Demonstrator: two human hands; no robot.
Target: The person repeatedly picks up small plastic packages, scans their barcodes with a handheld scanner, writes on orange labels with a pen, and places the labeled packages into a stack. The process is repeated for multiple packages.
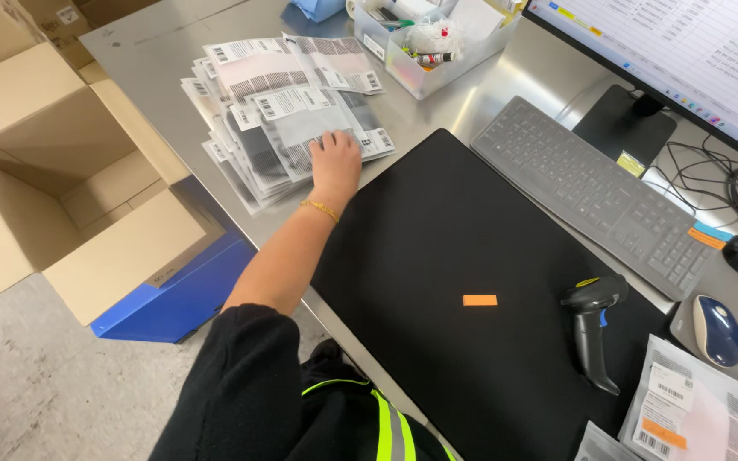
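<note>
Head view shows the left hand (335, 162), fingers spread flat, on the packet stack (288, 119) at the counter's (155, 51) far-left corner, seemingly picking one; right hand unseen.

Bright, even overhead light, soft glare on the steel table (155, 51), perhaps slight wide-angle bending at edges.

Stack of grey-white labelled packages (288, 115) — bench, far left; open cardboard box (61, 179) on floor; monitor screen (685, 60) — far right; labelled grey package (698, 414) near right.
</note>
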